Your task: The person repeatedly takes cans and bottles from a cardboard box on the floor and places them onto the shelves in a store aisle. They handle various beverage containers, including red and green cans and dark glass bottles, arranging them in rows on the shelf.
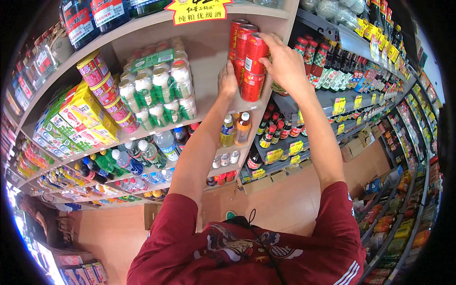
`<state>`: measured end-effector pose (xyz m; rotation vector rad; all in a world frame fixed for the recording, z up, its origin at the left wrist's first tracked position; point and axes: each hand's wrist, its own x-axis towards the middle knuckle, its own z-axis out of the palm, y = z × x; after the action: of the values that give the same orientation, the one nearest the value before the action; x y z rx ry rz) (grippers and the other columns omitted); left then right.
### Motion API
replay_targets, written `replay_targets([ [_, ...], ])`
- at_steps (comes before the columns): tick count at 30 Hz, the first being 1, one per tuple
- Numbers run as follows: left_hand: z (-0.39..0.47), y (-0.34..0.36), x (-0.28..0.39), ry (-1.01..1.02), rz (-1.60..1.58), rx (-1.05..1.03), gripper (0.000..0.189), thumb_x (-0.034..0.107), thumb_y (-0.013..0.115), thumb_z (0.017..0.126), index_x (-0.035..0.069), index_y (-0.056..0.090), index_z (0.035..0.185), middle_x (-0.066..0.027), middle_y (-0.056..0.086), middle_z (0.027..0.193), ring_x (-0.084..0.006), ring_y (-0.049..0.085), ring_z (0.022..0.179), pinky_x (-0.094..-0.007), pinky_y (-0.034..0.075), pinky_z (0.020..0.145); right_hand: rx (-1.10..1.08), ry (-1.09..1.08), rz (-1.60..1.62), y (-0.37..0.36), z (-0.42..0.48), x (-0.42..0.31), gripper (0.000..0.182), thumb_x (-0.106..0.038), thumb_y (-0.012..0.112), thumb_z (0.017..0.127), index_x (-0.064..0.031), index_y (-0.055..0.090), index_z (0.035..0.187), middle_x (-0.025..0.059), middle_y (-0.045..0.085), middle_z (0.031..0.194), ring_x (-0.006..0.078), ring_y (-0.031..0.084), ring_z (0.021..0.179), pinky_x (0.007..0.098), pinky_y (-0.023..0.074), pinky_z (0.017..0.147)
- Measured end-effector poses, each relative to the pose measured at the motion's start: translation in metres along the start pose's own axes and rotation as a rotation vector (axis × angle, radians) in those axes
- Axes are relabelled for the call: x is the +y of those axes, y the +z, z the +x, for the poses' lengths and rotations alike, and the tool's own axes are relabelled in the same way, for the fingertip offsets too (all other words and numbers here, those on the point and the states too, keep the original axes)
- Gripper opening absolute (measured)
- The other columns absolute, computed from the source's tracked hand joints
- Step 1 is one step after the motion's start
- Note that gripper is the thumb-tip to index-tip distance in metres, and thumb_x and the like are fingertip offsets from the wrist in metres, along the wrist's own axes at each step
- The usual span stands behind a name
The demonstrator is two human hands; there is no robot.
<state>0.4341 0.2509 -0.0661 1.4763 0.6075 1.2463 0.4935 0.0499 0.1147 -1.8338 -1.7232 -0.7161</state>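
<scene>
Several red drink cans (253, 87) stand stacked two high at the right end of a wooden shelf. My right hand (281, 58) curves around the upper front can (255, 51), with fingers at its rim and thumb on its side. My left hand (228, 80) rests upright along the left side of the stack, its fingers straight and close together; no can lies within its fingers. Left of it, shrink-wrapped packs of white and green bottles (160, 96) stand on the same shelf.
Pink cans (107, 91) and drink cartons (85, 110) fill the shelf's left part. Glass liquor bottles (76, 26) stand above. Plastic bottles (156, 151) line the shelf below. A grey rack (320, 103) with sauce bottles adjoins at the right. A yellow price sign (199, 12) hangs overhead.
</scene>
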Motion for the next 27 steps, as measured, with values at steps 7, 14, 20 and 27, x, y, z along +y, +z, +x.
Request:
replay_targets([
  [7,-0.021,0.020,0.014,0.006,0.363,0.052,0.075,0.054,0.019,0.112,-0.002,0.054,0.147,-0.0319,0.054,0.144,-0.0469,0.045,0.137,-0.0503,0.033,0.118,0.010,-0.017,-0.039,0.001,-0.004,0.009,0.061,-0.013,0.078,0.087,-0.0112,0.054,0.142,0.0111,0.062,0.142,0.0396,0.069,0.109,0.0490,0.0590,0.090],
  [14,-0.035,0.018,0.033,-0.015,0.474,0.033,0.077,0.053,0.013,0.112,-0.002,0.053,0.147,-0.0320,0.059,0.139,-0.0475,0.051,0.130,-0.0514,0.035,0.117,0.058,-0.059,-0.010,0.008,-0.005,0.013,0.064,-0.013,0.077,0.088,-0.0121,0.051,0.146,0.0118,0.060,0.145,0.0400,0.069,0.110,0.0483,0.0569,0.091],
  [20,-0.022,0.011,0.021,-0.025,0.429,0.034,0.076,0.053,0.018,0.111,-0.004,0.059,0.138,-0.0318,0.062,0.134,-0.0486,0.054,0.127,-0.0532,0.038,0.115,0.074,-0.064,0.018,0.004,-0.010,0.008,0.067,-0.012,0.077,0.088,-0.0096,0.049,0.148,0.0137,0.054,0.151,0.0416,0.070,0.109,0.0488,0.0588,0.090],
  [27,0.033,0.003,0.028,-0.199,0.278,0.133,0.074,0.054,0.018,0.110,0.002,0.056,0.147,-0.0267,0.057,0.147,-0.0457,0.050,0.139,-0.0511,0.037,0.118,0.266,-0.056,0.121,-0.021,-0.050,-0.001,0.066,-0.013,0.075,0.091,-0.0117,0.048,0.152,0.0169,0.049,0.156,0.0426,0.064,0.121,0.0477,0.0571,0.096],
])
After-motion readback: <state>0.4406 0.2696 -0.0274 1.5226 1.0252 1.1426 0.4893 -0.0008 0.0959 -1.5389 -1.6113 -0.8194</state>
